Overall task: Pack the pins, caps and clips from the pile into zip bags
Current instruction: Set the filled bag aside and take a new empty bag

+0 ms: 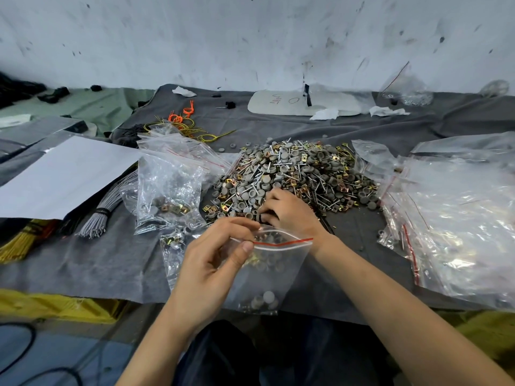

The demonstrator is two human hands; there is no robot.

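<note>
1. The pile (301, 174) of grey caps, silver pins and brass clips sits mid-table (83, 263).
2. At its 6 o'clock hangs a clear zip bag (267, 277), mouth open, with a few caps inside.
3. The left hand (214, 257) pinches the bag's rim.
4. The right hand (289, 213) curls into the pile's near edge; I cannot tell whether it holds anything.

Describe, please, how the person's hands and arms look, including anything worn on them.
The left hand and right hand are bare: no gloves, rings or wristbands show. The left forearm and right forearm are uncovered to the frame edge, with no sleeves, watch or markings visible. The fingernails look short and unpainted.
</note>
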